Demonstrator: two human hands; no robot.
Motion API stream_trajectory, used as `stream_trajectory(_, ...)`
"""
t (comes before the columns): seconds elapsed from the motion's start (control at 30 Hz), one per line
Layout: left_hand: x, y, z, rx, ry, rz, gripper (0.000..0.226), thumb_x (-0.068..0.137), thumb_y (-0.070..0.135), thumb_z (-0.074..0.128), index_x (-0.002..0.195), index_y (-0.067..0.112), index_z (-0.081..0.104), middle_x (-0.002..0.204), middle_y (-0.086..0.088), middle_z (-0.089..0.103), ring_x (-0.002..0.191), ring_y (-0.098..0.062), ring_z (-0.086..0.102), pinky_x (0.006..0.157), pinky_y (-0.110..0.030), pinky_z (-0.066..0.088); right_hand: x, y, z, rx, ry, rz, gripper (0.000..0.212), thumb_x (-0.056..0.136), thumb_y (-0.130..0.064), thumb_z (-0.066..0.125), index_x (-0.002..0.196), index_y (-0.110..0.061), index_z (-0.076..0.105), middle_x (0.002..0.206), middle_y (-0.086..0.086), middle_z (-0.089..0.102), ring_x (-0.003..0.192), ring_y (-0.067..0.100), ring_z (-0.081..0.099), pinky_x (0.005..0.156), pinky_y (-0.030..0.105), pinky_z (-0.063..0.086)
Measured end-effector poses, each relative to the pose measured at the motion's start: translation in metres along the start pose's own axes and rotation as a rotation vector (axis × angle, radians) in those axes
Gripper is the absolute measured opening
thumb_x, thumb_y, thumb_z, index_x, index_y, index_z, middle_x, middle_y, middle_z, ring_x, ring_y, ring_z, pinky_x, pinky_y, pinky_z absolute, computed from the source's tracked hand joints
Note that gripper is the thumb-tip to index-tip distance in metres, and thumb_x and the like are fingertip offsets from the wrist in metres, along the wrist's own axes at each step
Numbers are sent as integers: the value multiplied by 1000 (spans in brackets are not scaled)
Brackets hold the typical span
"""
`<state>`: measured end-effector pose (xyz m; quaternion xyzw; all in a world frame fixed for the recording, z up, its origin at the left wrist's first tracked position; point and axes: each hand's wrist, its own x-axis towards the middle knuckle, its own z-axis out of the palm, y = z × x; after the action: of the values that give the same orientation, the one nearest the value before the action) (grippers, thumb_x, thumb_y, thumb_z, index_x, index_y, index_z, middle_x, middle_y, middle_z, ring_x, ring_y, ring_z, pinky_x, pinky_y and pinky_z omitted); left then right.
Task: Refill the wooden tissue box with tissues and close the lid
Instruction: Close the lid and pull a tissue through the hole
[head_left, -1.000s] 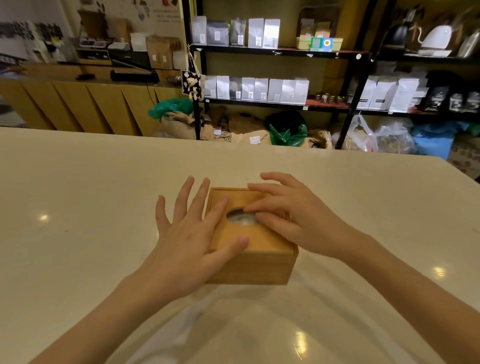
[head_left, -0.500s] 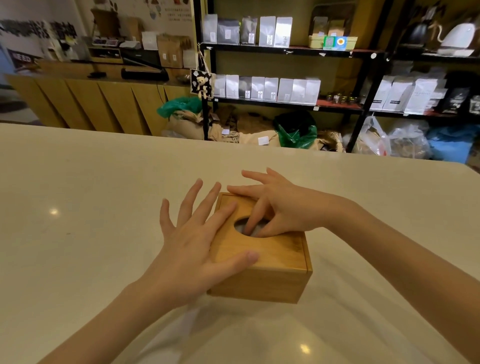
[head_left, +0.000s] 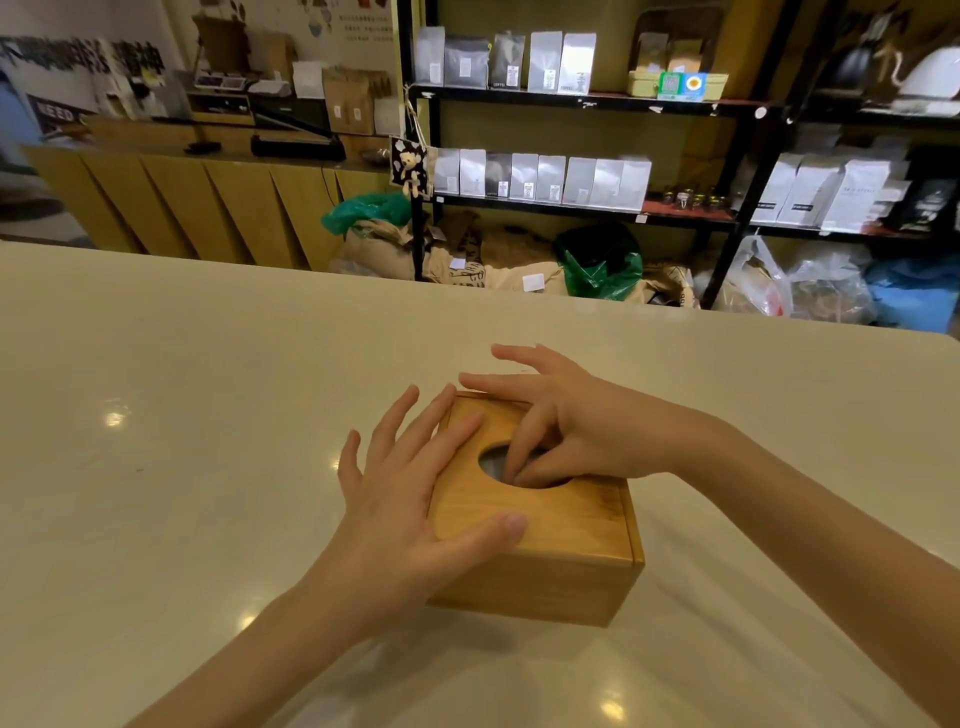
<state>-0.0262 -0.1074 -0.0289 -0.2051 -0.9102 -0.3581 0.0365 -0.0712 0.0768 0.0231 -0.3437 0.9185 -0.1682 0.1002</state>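
Note:
The wooden tissue box (head_left: 566, 551) sits on the pale table (head_left: 182, 415) in front of me, its lid (head_left: 571, 512) down on top. An oval opening (head_left: 493, 465) in the lid shows a sliver of whitish tissue. My left hand (head_left: 405, 499) lies flat with fingers spread over the lid's left part, thumb near the front edge. My right hand (head_left: 576, 431) reaches in from the right, thumb and a fingertip pinched together inside the opening. Whether they grip tissue is hidden.
The table's far edge (head_left: 467, 283) runs across the view. Beyond it stand black shelves (head_left: 587, 98) with white and grey pouches, sacks and plastic bags (head_left: 597, 265) on the floor, and a wooden counter (head_left: 197, 192) at the left.
My right hand has gone from lying flat on the lid to dipping its fingertips into the oval opening. My left hand has stayed flat on the lid. The view has shifted slightly.

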Motion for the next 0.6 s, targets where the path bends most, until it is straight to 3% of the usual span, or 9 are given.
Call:
stream_trajectory(0.13,0,-1,0,1,2,0,78,44,96,18,116,65,21,139,43,0,133,16,-14,111,-33,-13,-3,2,-4,139,14,3,12,81,-30,66,84,-40,71,152,-20,20,136,-4,-1,106,23,7)
stream_trajectory(0.27,0,-2,1,9,0,-4,76,44,96,16,115,67,19,140,42,1,133,15,-14,112,-35,-12,-5,5,-9,312,2,24,18,83,-31,63,77,-48,62,147,-23,26,136,-4,7,108,30,11)
stream_trajectory(0.4,1,-1,1,8,11,-10,79,43,96,15,116,65,20,140,42,2,134,14,-12,114,-37,-11,-6,10,-10,416,36,43,12,85,-34,57,80,-44,62,139,-26,34,133,-2,19,108,31,18)
stream_trajectory(0.5,1,-1,1,-2,11,-12,82,43,96,18,118,63,22,139,43,2,134,14,-11,114,-36,-10,-8,10,-12,547,57,83,12,88,-31,53,83,-38,60,139,-21,41,125,-2,35,103,28,33)
stream_trajectory(0.6,1,2,-1,-7,-4,-25,82,45,87,34,121,59,23,138,43,2,135,13,-10,116,-37,-7,-7,11,-12,647,76,111,13,90,-28,49,87,-25,60,134,-19,49,118,0,45,96,25,42)
